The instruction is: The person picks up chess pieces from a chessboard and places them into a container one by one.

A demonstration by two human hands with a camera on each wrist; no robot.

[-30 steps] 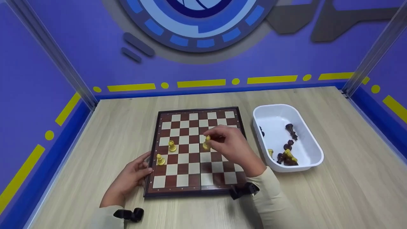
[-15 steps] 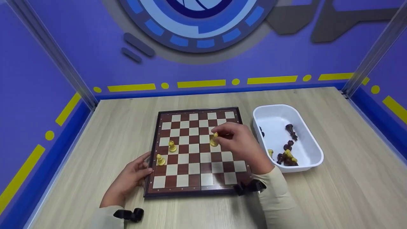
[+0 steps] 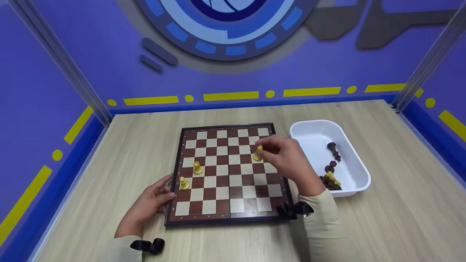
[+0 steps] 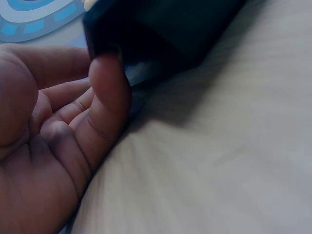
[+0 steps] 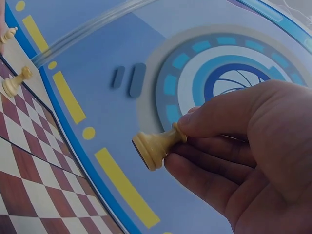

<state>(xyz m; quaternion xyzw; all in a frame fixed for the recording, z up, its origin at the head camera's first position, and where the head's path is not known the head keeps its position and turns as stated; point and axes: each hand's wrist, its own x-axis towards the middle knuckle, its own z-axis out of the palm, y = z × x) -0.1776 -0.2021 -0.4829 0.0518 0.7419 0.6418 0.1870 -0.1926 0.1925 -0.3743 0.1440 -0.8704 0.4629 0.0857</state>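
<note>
My right hand (image 3: 289, 158) pinches a pale yellow chess piece (image 5: 158, 146) between thumb and fingers, over the right half of the chessboard (image 3: 214, 194). In the right wrist view its round base and narrow neck show; the fingers hide its top. At the board's left edge, my left hand (image 3: 147, 203) grips the dark rim with thumb and fingers. The left wrist view shows a fingertip (image 4: 106, 73) against the board's dark edge. Two more yellow pieces stand upright on the left half: a crowned piece (image 3: 197, 167) and, nearer the left rim, a round-topped piece (image 3: 184, 183).
Right of the board stands a white plastic tub (image 3: 358, 163), partly behind my right hand. Dark pieces lie in it, among them a long dark piece (image 3: 333, 151), plus a yellow piece (image 3: 331, 178). Purple-blue panels wall in the wooden table (image 3: 400, 203) at back and sides.
My right hand has carried the yellow piece rightward and slightly away from me, from the board's middle toward its right side. The left hand and the two standing pieces have stayed put.
</note>
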